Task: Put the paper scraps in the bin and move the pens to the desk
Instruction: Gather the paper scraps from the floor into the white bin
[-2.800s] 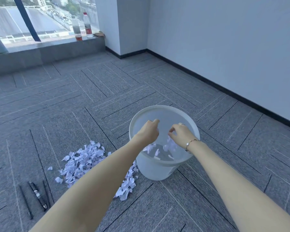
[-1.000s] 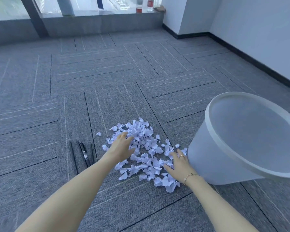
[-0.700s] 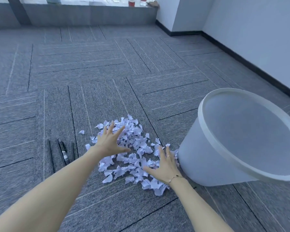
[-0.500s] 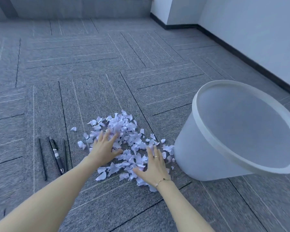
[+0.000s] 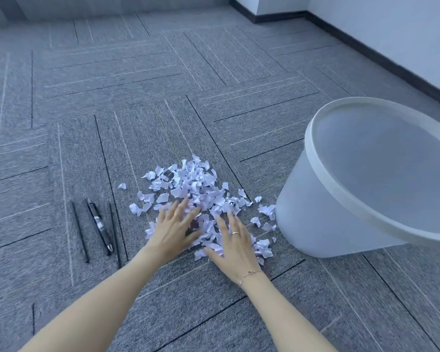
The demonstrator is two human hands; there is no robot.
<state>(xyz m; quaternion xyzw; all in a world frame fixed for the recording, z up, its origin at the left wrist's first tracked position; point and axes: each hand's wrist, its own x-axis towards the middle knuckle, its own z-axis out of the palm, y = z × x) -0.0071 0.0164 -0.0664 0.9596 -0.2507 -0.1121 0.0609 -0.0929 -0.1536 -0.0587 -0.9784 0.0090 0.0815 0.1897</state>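
Note:
A heap of white paper scraps (image 5: pixel 191 186) lies on the grey carpet. My left hand (image 5: pixel 173 229) and my right hand (image 5: pixel 233 243) rest flat on the near part of the heap, fingers spread, side by side and close together. Neither hand holds anything. The white plastic bin (image 5: pixel 315 219) stands upright just right of the scraps; its inside is out of sight. Three black pens (image 5: pixel 98 224) lie side by side on the carpet left of the heap, a hand's width from my left hand.
Grey carpet tiles (image 5: pixel 163 97) stretch ahead and to the left. A white wall with a dark skirting board (image 5: pixel 381 59) runs along the right behind the bin. One stray scrap (image 5: pixel 122 186) lies apart, left of the heap.
Both hands left the bin and came down onto the scrap heap. Over the last second they drew together, pushing scraps inward. My view dropped toward the floor.

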